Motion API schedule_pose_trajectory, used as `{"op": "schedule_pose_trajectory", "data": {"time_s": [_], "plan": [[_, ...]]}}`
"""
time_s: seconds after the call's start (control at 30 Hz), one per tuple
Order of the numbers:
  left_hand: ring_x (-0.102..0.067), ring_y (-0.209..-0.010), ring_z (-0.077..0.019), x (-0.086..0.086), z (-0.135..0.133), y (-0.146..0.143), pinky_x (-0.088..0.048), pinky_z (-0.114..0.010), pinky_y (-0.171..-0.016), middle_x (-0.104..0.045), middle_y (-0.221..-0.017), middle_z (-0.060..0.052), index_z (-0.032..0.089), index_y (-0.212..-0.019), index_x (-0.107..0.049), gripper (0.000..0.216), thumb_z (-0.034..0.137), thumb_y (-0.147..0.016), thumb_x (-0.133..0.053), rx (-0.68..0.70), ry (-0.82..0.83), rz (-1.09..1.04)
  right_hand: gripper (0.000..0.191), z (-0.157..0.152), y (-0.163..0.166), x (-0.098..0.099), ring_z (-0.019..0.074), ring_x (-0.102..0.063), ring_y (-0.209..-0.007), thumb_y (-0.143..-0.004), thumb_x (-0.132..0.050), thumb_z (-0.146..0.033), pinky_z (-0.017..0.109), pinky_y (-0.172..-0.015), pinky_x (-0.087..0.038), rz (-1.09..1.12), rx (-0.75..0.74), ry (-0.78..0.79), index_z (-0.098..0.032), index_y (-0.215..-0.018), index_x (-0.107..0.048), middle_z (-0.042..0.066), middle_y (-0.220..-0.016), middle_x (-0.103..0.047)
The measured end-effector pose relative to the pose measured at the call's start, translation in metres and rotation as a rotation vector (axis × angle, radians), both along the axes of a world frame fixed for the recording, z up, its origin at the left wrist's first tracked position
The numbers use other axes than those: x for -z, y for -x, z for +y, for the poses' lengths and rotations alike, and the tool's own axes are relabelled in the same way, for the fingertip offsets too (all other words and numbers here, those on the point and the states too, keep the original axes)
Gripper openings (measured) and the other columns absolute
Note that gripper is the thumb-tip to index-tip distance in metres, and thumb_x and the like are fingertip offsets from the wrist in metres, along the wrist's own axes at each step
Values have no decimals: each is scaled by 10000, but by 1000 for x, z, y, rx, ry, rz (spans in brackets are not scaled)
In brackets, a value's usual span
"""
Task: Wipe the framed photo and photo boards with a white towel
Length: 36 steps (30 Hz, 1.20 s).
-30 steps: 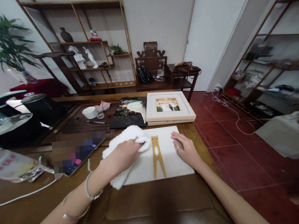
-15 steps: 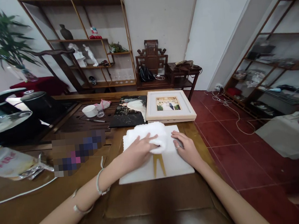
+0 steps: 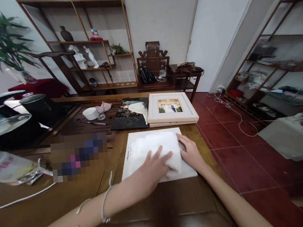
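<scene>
A white board (image 3: 127,167) lies flat on the wooden table, with small dark print along its left edge. On top of it is a folded white towel (image 3: 156,141), blurred by motion. My left hand (image 3: 152,168) rests on the towel near the board's front, fingers spread. At the board's right edge, my right hand (image 3: 190,150) is curled, its fingers round a small dark grey object (image 3: 182,146) mostly covered by the hand. Just a sliver of a yellow-brown shape on the board shows below the towel.
Behind the board are a framed photo (image 3: 191,115) and a dark unframed picture (image 3: 130,119). To the left stand a white cup (image 3: 90,114), a pot with a glass lid (image 3: 9,126) and a printed bag (image 3: 7,166). A white cable (image 3: 23,199) crosses the table's left side.
My left hand has swept the towel towards me and to the right, covering most of the yellow-brown shape and baring the board's printed left edge. My right hand has stayed nearly still.
</scene>
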<state>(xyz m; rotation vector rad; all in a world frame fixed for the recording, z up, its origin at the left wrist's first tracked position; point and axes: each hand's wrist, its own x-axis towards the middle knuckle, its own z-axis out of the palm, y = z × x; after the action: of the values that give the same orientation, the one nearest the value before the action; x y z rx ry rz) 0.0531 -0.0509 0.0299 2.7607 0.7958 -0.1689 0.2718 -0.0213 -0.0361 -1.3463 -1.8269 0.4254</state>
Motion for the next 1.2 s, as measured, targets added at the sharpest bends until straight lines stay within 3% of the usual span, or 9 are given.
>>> {"op": "schedule_pose_trajectory", "data": {"time_s": [0.1,0.2,0.37,0.5,0.63,0.8,1.0,1.1,1.2], "plan": [[-38,-1374,-429,-8,-33,0,-239,-653,-1033,-145,-1533,-113,183,-1249,-518,657,-2,-627,-619,77,3,93,316,-1,0,-2,230,-546,-1178,-782,-480,-100,429,-1026,-410,22,-8,9,-205,-1024,-654,95,-1187,-636],[-27,-1379,-412,-17,-43,2,-249,-630,-1044,-119,-1536,-113,172,-1219,-541,585,41,-656,-630,69,14,121,277,-1,0,-2,227,-552,-1172,-819,-471,-134,439,-1026,-410,30,5,7,-197,-1009,-661,103,-1173,-644],[-112,-1371,-414,-22,-13,-2,-313,-617,-999,-148,-1532,-114,216,-1214,-546,616,-33,-651,-564,-88,22,168,254,0,2,1,232,-566,-1156,-810,-488,-142,446,-1015,-421,49,35,3,-203,-956,-688,97,-1155,-659],[-127,-1374,-397,-10,22,-6,-282,-639,-1002,-195,-1518,-130,204,-1253,-525,646,-82,-681,-438,-202,-88,70,247,1,4,3,237,-583,-1137,-797,-505,-142,443,-1000,-434,79,59,-10,-210,-929,-702,93,-1131,-675],[-80,-1385,-389,0,50,-19,-217,-682,-1007,-180,-1527,-98,184,-1257,-525,645,-65,-673,-410,-157,-87,32,276,1,5,2,236,-590,-1128,-772,-495,-105,433,-996,-437,77,59,-33,-209,-914,-708,93,-1118,-682],[-172,-1374,-376,-8,58,-44,-274,-647,-1005,-222,-1516,-97,167,-1278,-506,633,-53,-693,-407,-140,-105,80,405,0,3,-2,232,-557,-1172,-686,-464,-22,408,-997,-438,16,25,-14,-212,-947,-709,88,-1160,-662],[-268,-1314,-453,-11,3,-49,-312,-655,-969,-346,-1453,-151,157,-1125,-635,422,60,-718,-579,-108,-171,167,288,0,2,-2,239,-588,-1129,-775,-491,-103,430,-986,-451,53,41,-16,-210,-921,-714,85,-1102,-688],[-283,-1310,-455,-6,-41,-39,-323,-656,-965,-334,-1460,-143,174,-1159,-629,374,125,-802,-528,-26,-210,175,257,1,3,0,231,-587,-1131,-815,-493,-152,430,-1007,-436,57,58,-13,-197,-945,-710,94,-1114,-682],[-252,-1327,-444,-2,-59,-31,-311,-622,-1001,-327,-1464,-148,152,-1182,-613,381,203,-812,-538,38,-219,119,243,1,3,1,232,-579,-1141,-826,-502,-178,428,-1014,-428,61,43,-14,-195,-953,-709,95,-1118,-680]]}}
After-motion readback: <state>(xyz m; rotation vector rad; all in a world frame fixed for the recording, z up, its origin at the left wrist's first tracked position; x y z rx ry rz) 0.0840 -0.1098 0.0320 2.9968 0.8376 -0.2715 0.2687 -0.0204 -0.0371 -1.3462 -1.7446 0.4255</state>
